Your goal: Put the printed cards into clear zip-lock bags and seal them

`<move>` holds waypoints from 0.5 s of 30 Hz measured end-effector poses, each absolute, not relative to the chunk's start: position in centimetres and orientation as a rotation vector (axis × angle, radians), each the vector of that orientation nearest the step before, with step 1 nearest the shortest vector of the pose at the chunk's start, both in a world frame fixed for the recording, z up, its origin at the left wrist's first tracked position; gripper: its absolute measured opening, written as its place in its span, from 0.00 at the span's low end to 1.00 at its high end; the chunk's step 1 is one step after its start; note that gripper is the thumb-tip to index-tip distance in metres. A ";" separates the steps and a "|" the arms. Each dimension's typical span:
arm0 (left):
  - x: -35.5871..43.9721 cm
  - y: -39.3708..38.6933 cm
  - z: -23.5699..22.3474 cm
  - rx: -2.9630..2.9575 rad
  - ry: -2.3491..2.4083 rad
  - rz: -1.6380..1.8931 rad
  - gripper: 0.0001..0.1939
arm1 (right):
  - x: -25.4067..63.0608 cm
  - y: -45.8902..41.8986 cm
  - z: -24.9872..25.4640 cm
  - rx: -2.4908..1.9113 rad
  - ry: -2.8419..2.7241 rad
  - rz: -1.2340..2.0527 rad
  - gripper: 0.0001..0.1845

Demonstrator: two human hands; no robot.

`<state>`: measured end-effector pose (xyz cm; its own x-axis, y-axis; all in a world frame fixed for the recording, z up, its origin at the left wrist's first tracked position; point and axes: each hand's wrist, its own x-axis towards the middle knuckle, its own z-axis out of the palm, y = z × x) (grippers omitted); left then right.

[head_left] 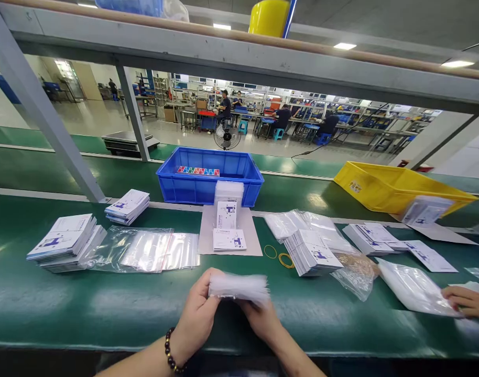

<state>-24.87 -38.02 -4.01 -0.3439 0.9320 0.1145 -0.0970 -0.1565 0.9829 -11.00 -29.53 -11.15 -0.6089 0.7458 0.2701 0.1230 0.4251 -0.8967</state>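
Observation:
Between my two hands, low over the green bench, is a thick stack of clear plastic bags. My left hand grips its left end, the thumb lying along the near side. Under the right end, my right hand closes on the stack, its fingers partly hidden below. Beyond them, a white booklet lies on a grey cardboard sheet, with more booklets and bags leaning on the blue bin. To the left are flat clear bags; to the right, a banded stack of booklets and yellow rubber bands.
A blue bin and a yellow bin stand at the back. Booklet stacks sit at left. A co-worker's hand touches a plastic bag pile at right. Grey frame posts rise behind the bench.

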 end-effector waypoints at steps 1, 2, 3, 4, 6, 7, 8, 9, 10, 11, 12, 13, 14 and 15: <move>-25.2 -37.1 -3.3 1.066 1.295 1.635 0.06 | -11.3 -28.4 -10.5 -0.694 -2.022 1.128 0.11; -25.7 -36.0 -2.6 1.103 1.301 1.642 0.07 | -11.8 -27.1 -9.7 -0.667 -2.033 1.067 0.11; -26.3 -34.5 -1.9 1.130 1.314 1.652 0.08 | -12.4 -25.5 -8.8 -0.666 -2.018 0.998 0.12; -27.0 -32.7 -1.2 1.139 1.320 1.680 0.09 | -13.1 -23.7 -8.0 -0.687 -2.027 0.955 0.11; -28.5 -28.7 -0.3 1.074 1.304 1.787 0.09 | -14.8 -20.0 -6.5 -0.797 -2.057 0.933 0.08; -29.3 -26.7 -0.1 1.015 1.272 1.817 0.09 | -15.6 -18.3 -6.1 -0.871 -2.064 0.955 0.08; -30.0 -24.8 0.0 0.939 1.230 1.817 0.10 | -16.5 -16.7 -5.9 -0.924 -2.059 0.985 0.08; -30.6 -23.0 -0.1 0.842 1.193 1.812 0.10 | -17.3 -15.3 -5.9 -0.944 -2.063 0.997 0.09; -31.2 -21.5 -0.4 0.756 1.179 1.804 0.10 | -17.9 -14.1 -6.1 -0.958 -2.065 1.007 0.10; -31.7 -20.3 -0.8 0.710 1.176 1.793 0.10 | -18.5 -13.1 -6.4 -0.964 -2.070 1.014 0.11; -32.1 -19.3 -1.2 0.674 1.180 1.786 0.09 | -18.9 -12.4 -6.8 -0.966 -2.079 1.020 0.11; -32.4 -18.5 -1.8 0.654 1.190 1.779 0.09 | -19.2 -11.7 -7.4 -0.969 -2.090 1.029 0.10; -32.7 -17.9 -2.3 0.645 1.199 1.774 0.08 | -19.4 -11.2 -7.9 -0.971 -2.101 1.041 0.10; -32.8 -17.4 -2.8 0.635 1.205 1.770 0.08 | -19.5 -10.8 -8.4 -0.972 -2.112 1.053 0.09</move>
<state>-32.84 -17.43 -2.77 -0.4850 0.8723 -0.0616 -0.3770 -0.1450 0.9148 -19.53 -10.81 -8.39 -0.5657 0.8065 0.1721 0.3478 0.4226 -0.8369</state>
